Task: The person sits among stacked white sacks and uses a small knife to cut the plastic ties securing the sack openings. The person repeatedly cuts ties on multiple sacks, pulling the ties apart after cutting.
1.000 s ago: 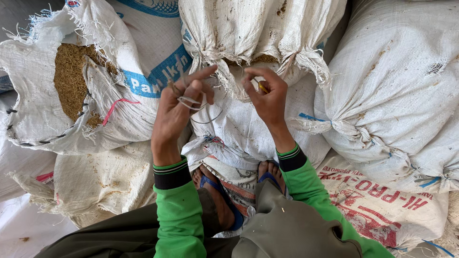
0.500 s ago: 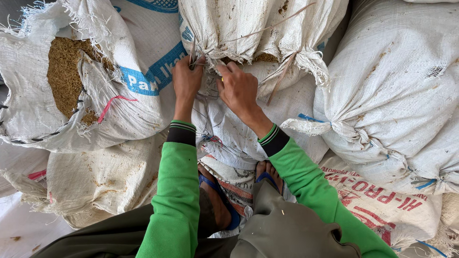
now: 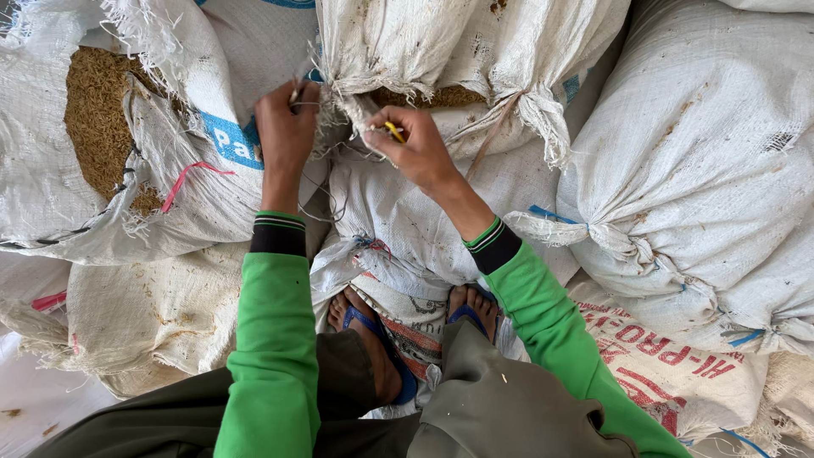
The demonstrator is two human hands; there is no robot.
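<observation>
Woven white sacks crowd the whole view around us, stacked close against one another. At far left we see an open sack with brown grain showing through its torn mouth, and a pink string hanging on its side. Just right of it, our left hand is closed in a pinch on thin twine at the frayed mouth of the middle sack. That sack mouth lies directly above and between our two hands, touching both. Our right hand is closed around a small yellow tool, held against the same frayed edge. Below, our feet in blue sandals rest on a printed sack. Farther right lies a tied sack, bound with blue string.
</observation>
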